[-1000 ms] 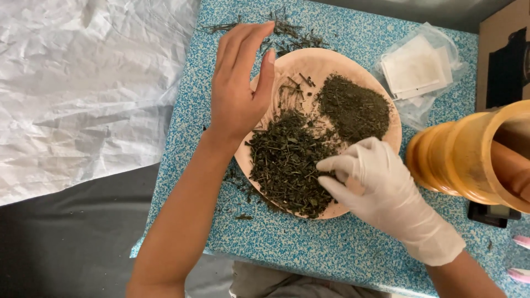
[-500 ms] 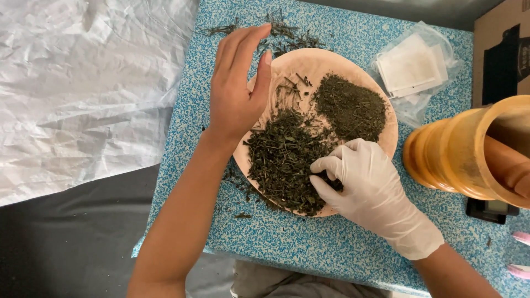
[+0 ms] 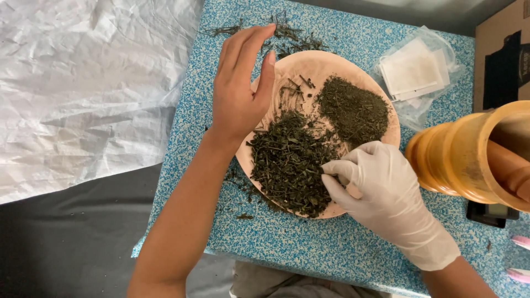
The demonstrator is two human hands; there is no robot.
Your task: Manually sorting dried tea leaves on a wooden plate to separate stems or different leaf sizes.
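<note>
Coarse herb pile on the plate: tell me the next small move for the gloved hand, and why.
Probably close the right hand fingers on a pinch of the coarse herb pile and lift it. They already curl into that pile's edge, while the left hand stands at the plate rim.

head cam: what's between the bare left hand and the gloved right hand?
In the head view, the coarse pile of dried leaves on the plate lies between the left hand and the gloved right hand, whose fingers touch it.
</note>
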